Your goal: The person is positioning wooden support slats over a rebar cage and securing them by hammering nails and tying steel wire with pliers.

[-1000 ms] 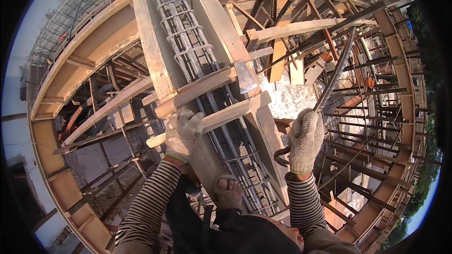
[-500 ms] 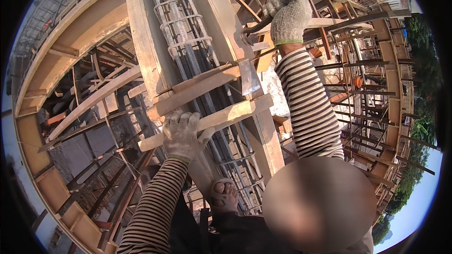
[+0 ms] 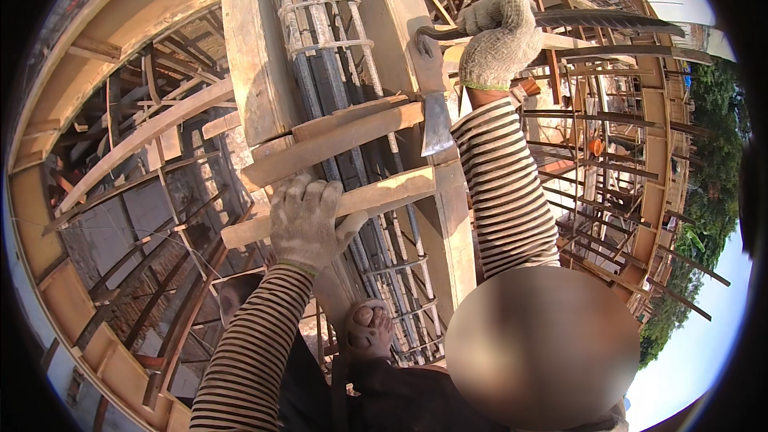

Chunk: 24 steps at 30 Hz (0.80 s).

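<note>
My left hand [image 3: 306, 220], in a knitted work glove, is closed around the left part of a short wooden board [image 3: 384, 194] and presses it down. That board lies across a long timber trough holding a steel rebar cage [image 3: 320, 40]. Up at the right my gloved right hand [image 3: 502, 38] grips a hand saw [image 3: 608, 22], its dark, toothed-looking blade pointing right and its curved handle end to the left. Between my hands a second board [image 3: 336, 144] spans the trough. A flared metal blade, like a hatchet head [image 3: 436, 126], rests at its right end.
Wooden form walls [image 3: 256, 56] flank the rebar. My foot [image 3: 370, 326] stands at the trough's left side. On both sides gaps drop to timber props and crossbars [image 3: 608, 224]. A curved form [image 3: 104, 48] runs along the left. A blurred patch hides the lower right.
My right hand has come slightly down, and the saw has swung from slanting upward to nearly level. The held board looks shorter at its right end. My left hand keeps its grip.
</note>
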Each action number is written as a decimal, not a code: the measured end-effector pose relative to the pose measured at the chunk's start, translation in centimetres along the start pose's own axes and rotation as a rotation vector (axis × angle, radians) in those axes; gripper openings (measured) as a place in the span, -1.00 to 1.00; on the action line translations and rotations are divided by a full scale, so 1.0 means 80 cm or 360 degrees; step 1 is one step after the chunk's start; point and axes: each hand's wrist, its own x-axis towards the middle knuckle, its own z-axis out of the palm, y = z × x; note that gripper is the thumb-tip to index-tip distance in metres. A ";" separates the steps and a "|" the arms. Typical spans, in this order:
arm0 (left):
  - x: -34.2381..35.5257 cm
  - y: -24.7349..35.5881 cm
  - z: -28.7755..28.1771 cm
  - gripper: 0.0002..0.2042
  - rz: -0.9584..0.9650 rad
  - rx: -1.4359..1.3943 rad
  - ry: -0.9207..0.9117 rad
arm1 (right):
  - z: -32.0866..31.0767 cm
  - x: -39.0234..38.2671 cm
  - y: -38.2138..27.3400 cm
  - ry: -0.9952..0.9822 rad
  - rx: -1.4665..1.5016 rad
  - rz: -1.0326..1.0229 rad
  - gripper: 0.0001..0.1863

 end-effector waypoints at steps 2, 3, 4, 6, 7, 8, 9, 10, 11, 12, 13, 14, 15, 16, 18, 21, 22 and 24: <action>0.001 -0.002 -0.001 -0.36 -0.0014 0.0001 -0.0029 | 0.008 -0.015 -0.021 -0.0012 -0.0421 -0.0071 -0.65; 0.001 -0.003 -0.001 -0.35 -0.0024 0.0002 -0.0045 | 0.008 -0.015 -0.019 -0.0020 -0.0388 -0.0071 -0.65; 0.001 -0.003 0.000 -0.35 -0.0017 -0.0026 -0.0016 | 0.006 -0.016 -0.022 -0.0020 -0.0360 -0.0072 -0.65; 0.000 -0.004 0.005 -0.34 -0.0008 -0.0079 0.0039 | 0.006 -0.014 -0.022 0.0033 -0.0200 -0.0091 -0.65; 0.000 -0.003 0.004 -0.33 -0.0012 -0.0059 0.0013 | 0.006 -0.015 -0.022 0.0062 -0.0125 -0.0096 -0.65; 0.001 -0.002 0.003 -0.33 -0.0017 -0.0039 -0.0013 | 0.007 -0.016 -0.020 0.0120 -0.0077 -0.0077 -0.66; 0.001 -0.001 0.002 -0.33 -0.0021 -0.0019 -0.0039 | 0.009 -0.017 -0.018 0.0177 -0.0030 -0.0058 -0.67; 0.000 -0.001 0.002 -0.33 -0.0040 -0.0029 -0.0053 | 0.012 -0.018 -0.015 0.0237 0.0024 -0.0039 -0.67; 0.000 0.000 0.004 -0.33 -0.0057 -0.0040 -0.0068 | 0.009 -0.020 -0.009 0.0145 -0.0220 -0.0228 -0.71; 0.000 -0.001 0.004 -0.33 -0.0072 -0.0052 -0.0081 | 0.003 -0.025 -0.009 0.0247 0.0196 0.0054 -0.73; -0.003 -0.003 0.004 -0.33 -0.0070 -0.0059 -0.0075 | 0.001 -0.036 -0.015 0.0224 0.0387 0.0130 -0.75; -0.004 -0.002 0.006 -0.33 -0.0069 -0.0076 -0.0064 | -0.007 -0.043 -0.018 0.0192 0.0571 0.0203 -0.76; -0.003 -0.001 0.007 -0.33 -0.0065 -0.0094 -0.0051 | -0.017 -0.048 -0.018 0.0142 0.0648 0.0186 -0.77; -0.004 -0.001 0.009 -0.34 -0.0054 -0.0063 -0.0048 | -0.024 -0.052 -0.022 0.0026 0.0664 0.0150 -0.79; -0.002 -0.001 0.008 -0.34 -0.0025 -0.0001 -0.0040 | -0.027 -0.056 -0.021 0.0016 0.0539 0.0148 -0.78; 0.002 0.000 -0.002 -0.34 0.0008 -0.0043 0.0029 | -0.019 -0.034 -0.039 0.0086 0.0062 0.0075 -0.75; 0.002 -0.005 -0.005 -0.34 -0.0020 -0.0033 0.0004 | -0.004 -0.015 -0.059 0.0222 0.0294 0.0099 -0.70; -0.002 -0.006 -0.004 -0.35 -0.0075 -0.0050 -0.0067 | -0.020 0.053 -0.097 -0.0191 0.0450 0.0015 -0.66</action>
